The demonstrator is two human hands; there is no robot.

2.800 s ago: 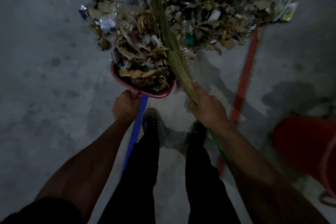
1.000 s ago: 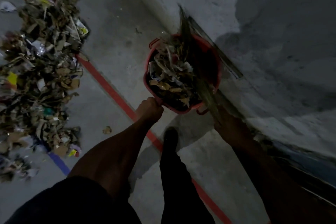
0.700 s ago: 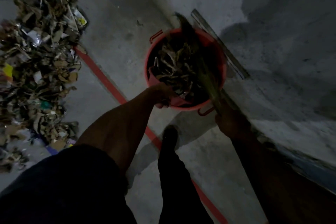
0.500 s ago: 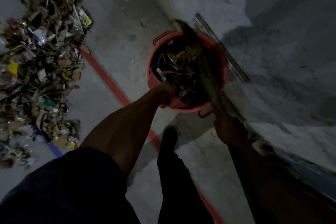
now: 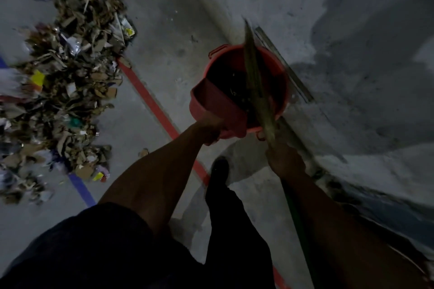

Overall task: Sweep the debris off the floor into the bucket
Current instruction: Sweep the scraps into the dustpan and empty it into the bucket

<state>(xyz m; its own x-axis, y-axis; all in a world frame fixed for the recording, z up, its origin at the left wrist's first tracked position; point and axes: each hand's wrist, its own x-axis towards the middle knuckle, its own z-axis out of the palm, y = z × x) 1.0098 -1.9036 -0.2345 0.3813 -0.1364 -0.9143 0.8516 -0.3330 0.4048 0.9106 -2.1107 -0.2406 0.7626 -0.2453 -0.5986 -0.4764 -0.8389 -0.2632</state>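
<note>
My left hand (image 5: 209,129) grips the handle of a red dustpan (image 5: 217,103), tipped over the near rim of the red bucket (image 5: 280,82), which stands on the concrete floor (image 5: 164,37) against the wall at my one o'clock. My right hand (image 5: 285,159) is clamped round the neck of a straw broom (image 5: 254,77), its bristles laid across the bucket's mouth (the inside is too dark to read). A heap of cardboard and paper debris (image 5: 68,82) lies well apart at ten o'clock, straddling a red floor line (image 5: 150,103). A blue line (image 5: 82,189) runs from the heap's near edge.
</note>
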